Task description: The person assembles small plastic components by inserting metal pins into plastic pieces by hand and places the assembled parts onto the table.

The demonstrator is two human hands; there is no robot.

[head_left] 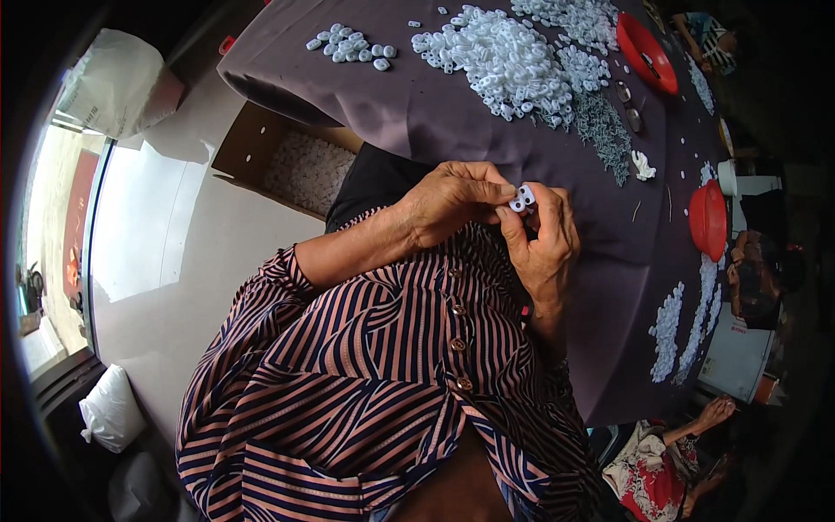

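Both hands meet over the near edge of the dark purple table (pixel 452 113). Left hand (pixel 452 202) and right hand (pixel 544 239) each pinch the same small white plastic piece (pixel 523 198) with two dark holes, fingertips closed tight on it from both sides. Piece sits above the cloth, just off the table edge, in front of the striped shirt (pixel 365 374).

Containers:
- Open cardboard box (pixel 261 148) on the floor beside the table's left edge, full of small white parts (pixel 309 170).
- Red bowl (pixel 645 52) at the far right of the table; contents mostly hidden, something dark inside, can't tell what.
- Second red bowl (pixel 709 219) at the right edge, seen side-on; contents not visible.

Loose on the cloth: big heap of white pieces (pixel 509 61) mid-table toward the far edge, small separate cluster (pixel 350 45) near the far left corner, grey pile of thin metal bits (pixel 604 130) touching the heap's right side. More white pieces in strips (pixel 668 335) along the right edge.
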